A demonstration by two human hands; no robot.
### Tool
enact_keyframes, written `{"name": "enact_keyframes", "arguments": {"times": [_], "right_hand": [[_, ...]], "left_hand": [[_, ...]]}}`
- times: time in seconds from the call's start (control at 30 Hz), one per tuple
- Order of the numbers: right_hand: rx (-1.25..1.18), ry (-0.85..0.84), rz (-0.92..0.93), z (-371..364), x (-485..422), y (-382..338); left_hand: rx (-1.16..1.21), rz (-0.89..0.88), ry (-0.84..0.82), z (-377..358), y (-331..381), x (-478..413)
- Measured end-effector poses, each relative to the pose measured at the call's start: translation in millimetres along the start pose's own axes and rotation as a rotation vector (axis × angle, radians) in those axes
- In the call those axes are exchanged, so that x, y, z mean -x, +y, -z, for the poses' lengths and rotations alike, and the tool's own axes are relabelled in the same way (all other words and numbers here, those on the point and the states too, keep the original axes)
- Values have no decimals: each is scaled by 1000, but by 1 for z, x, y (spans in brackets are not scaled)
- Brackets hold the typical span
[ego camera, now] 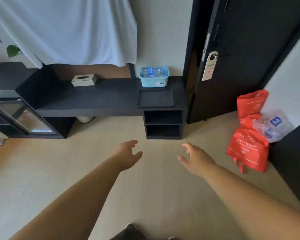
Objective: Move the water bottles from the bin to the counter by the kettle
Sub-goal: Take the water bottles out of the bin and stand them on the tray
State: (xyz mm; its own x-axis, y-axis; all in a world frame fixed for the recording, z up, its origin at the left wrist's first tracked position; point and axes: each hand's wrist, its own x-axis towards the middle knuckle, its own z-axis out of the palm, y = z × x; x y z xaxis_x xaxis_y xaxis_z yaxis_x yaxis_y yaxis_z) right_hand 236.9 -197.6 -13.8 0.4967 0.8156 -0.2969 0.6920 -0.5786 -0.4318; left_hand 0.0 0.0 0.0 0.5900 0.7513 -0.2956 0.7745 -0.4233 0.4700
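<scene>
Both arms extend forward over the floor: left hand (128, 153) and right hand (194, 156) empty, fingers apart, loosely curved. Far side: black table (93, 97) carries light-blue bin (153, 80) at its right end, water bottles (152, 71) lying inside. Black tray (155, 99) just nearer than bin; tissue box (84, 80) further left. Red bags (248, 146) on floor, right.

Far ahead of the left hand (128, 154), a grey rectangular tissue box (84, 80) with an oval slot stands below a hanging pale cloth sheet (64, 30). Ahead of the right hand (195, 157), a flat black rectangular tray (155, 99) lies above a black open two-compartment shelf (164, 124). To the right of that hand, two red fabric bags (248, 146) and a clear crumpled plastic bag (272, 125) sit on the floor near a black door (249, 49) with a white paper door hanger (209, 66).
</scene>
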Motion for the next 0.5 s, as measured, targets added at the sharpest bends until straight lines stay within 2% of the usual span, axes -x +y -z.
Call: {"name": "enact_keyframes", "arguments": {"times": [0.27, 0.5], "right_hand": [[-8, -42, -35, -2, -32, -7], [15, -40, -67, 1, -83, -18]], "left_hand": [[-29, 25, -38, 4, -13, -31], [78, 40, -60, 13, -29, -97]]}}
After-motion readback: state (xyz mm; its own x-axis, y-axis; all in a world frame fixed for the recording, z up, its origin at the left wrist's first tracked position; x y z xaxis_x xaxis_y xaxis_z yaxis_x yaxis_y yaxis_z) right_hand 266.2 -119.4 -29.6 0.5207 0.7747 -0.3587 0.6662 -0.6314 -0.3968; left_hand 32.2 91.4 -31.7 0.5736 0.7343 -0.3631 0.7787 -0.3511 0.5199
